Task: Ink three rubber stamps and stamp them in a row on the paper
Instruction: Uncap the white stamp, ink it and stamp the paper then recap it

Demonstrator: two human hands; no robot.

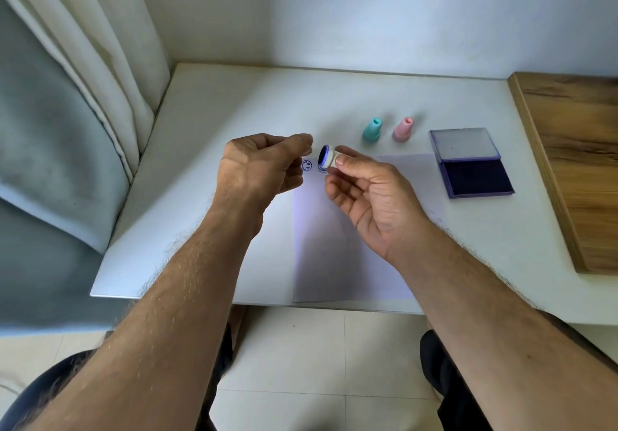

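Head view. White stamp [327, 158] pinched in right hand [363, 190] btwn thumb and fingertips, lifted above paper [351, 240], inked face turned up-left toward camera; face dark blue, evenly wet by look of it. Left hand [257, 170] loosely curled, thumb and forefinger tips close together just beside stamp; cannot tell whether anything is held there. Two blue prints [307, 165] on paper's far-left corner, side by side, second partly hidden behind stamp. Teal stamp [372, 130] and pink stamp [403, 129] upright on worktop [207, 136] beyond paper, near each other. Ink pad [475, 176] open, lid up, right of paper.

Handling, as judged: stamp small, light, hard plastic body w/ soft rubber face. Best held by narrow handle end, fingers off the wet face to avoid smudges. Smooth barrel, prob. a bit slippery; pinch firm, press straight down, no rocking. Paper thin, loose on worktop, likely to shift or lift w/ stamp unless pinned by free hand.
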